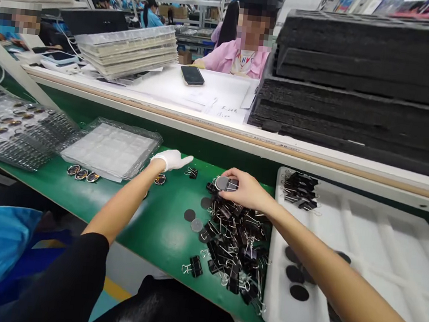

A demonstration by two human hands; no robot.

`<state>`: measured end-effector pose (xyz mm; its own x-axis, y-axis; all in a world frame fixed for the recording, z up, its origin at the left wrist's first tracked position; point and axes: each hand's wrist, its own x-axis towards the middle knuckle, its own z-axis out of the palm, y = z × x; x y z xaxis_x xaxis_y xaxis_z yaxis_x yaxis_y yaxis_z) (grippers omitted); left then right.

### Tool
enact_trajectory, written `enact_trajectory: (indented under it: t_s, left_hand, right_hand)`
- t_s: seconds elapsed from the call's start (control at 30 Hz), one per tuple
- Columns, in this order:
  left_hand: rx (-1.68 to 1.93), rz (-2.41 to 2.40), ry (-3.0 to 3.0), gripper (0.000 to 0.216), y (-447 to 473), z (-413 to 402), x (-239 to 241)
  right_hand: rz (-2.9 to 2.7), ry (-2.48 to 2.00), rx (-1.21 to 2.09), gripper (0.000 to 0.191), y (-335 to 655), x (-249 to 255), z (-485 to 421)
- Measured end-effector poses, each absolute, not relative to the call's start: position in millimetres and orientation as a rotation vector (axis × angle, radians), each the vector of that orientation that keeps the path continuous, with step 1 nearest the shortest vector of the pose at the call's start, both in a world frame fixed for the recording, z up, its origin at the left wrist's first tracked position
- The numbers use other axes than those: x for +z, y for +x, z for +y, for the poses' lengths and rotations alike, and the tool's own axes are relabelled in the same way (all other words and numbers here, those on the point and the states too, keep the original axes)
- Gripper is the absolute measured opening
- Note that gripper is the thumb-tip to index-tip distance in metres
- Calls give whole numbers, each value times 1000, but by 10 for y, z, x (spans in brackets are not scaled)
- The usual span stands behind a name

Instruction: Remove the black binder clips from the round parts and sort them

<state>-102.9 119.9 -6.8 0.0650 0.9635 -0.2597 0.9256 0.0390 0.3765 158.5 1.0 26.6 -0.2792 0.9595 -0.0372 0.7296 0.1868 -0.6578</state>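
My left hand (171,160), in a white glove, reaches out over the green belt (155,226) with its fingers stretched flat, just right of a clear plastic blister tray (111,148) and beside a single black binder clip (191,172). A round badge (159,179) lies just under its wrist. My right hand (244,189) is bare and pinches a grey disc with a black binder clip (224,183) at the top of a heap of black binder clips (231,243). Loose grey discs (193,220) lie left of the heap.
A white foam tray (379,258) at right holds more clips (299,189) and dark discs (296,280). Three badges (83,173) lie below the blister tray. Black foam sheets (359,79) stack behind. A person in pink sits across, by a phone (192,75).
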Motion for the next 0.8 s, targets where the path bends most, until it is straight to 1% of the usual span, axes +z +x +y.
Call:
enact_trajectory:
  t_s: [0.07,0.13,0.23,0.43,0.53,0.63,0.8]
  left_hand:
    - [317,1973,1962,74,-904,1234,-98]
    - [505,2059,1974,68,-716,1263,-194]
    - [639,2166,1905,60,-457,1305,-410]
    - [671,2263,1763,62,-402,1393,-724]
    - [643,2255,1768,59,-464,1426,-780]
    - [612,2259,1785,56,-488,1427,-818]
    - [568,2259,1892,51,-471,1383,-837]
  right_hand:
    - [-2228,-1587,711,38,1498,263,324]
    - [-2358,-1602,640,37,1394,226,619]
    - [-2519,-1650,584,38,1259,108,957]
    - [-2690,-1745,556,40,1181,-108,1192]
    - [-2681,-1807,549,42,1155,-163,1220]
    - [-2675,-1842,565,39,1105,-224,1242]
    - [-2698,-1789,566,41,1029,-305,1215]
